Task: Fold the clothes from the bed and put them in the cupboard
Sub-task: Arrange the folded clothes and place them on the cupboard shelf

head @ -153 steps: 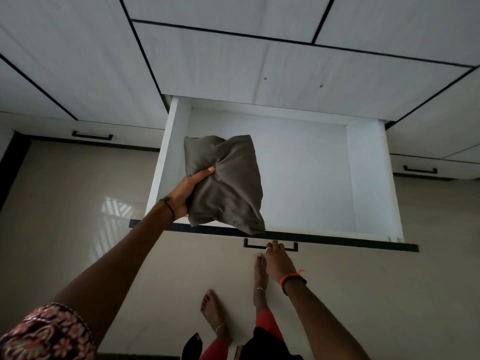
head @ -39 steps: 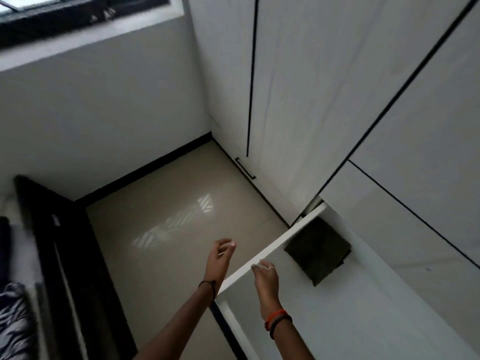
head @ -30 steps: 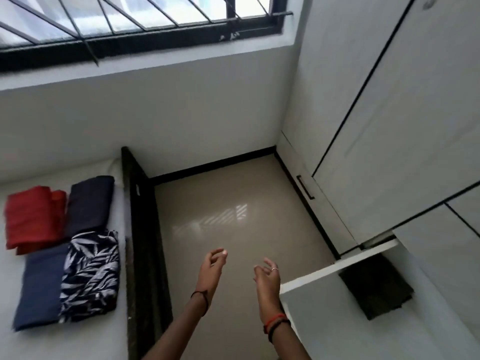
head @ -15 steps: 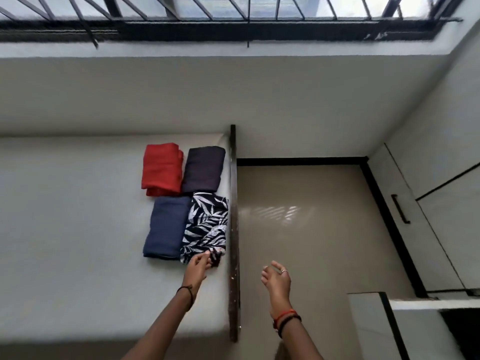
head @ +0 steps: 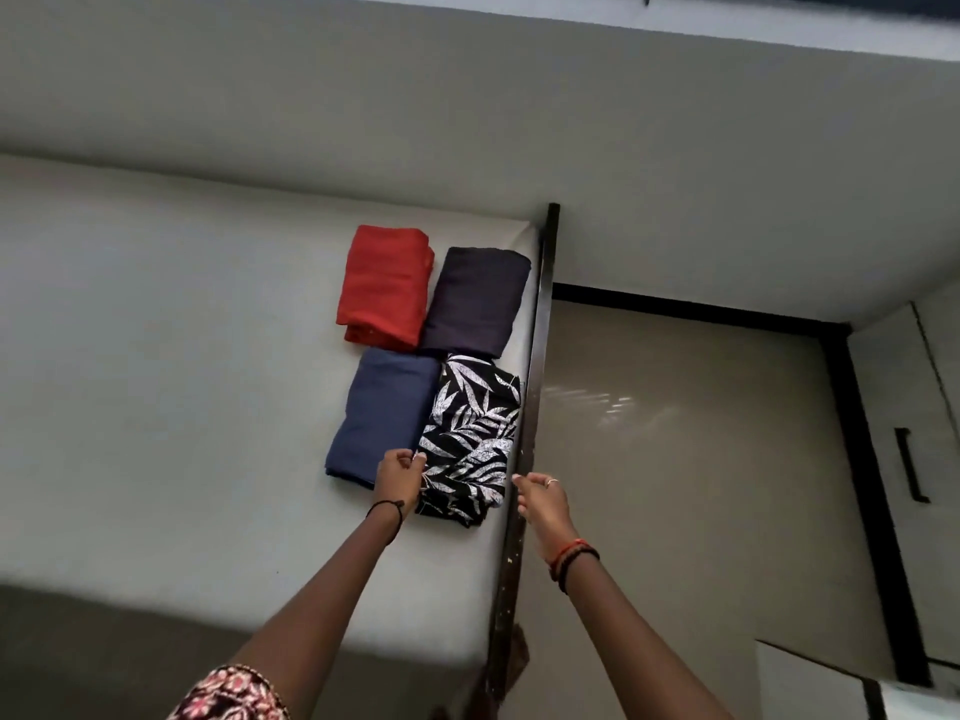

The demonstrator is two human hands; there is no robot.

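Several folded garments lie on the white bed [head: 156, 381] near its right edge: a red one [head: 382, 285], a dark purple one [head: 475, 301], a blue one [head: 382, 415] and a black-and-white leaf-print one [head: 475, 433]. My left hand [head: 399, 479] grips the near left edge of the leaf-print garment, fingers curled on it. My right hand [head: 540, 504] hovers over the dark bed frame [head: 524, 449], just right of that garment, fingers relaxed and holding nothing.
Beige tiled floor [head: 675, 485] lies right of the bed. The white cupboard [head: 919, 433] with a black handle stands at the far right; a corner of the open drawer [head: 800, 683] shows at the bottom right. A grey wall runs behind.
My view swung left from the open drawer to the bed. My left hand reached the leaf-print garment and took hold of its edge; my right hand moved up beside the bed frame.
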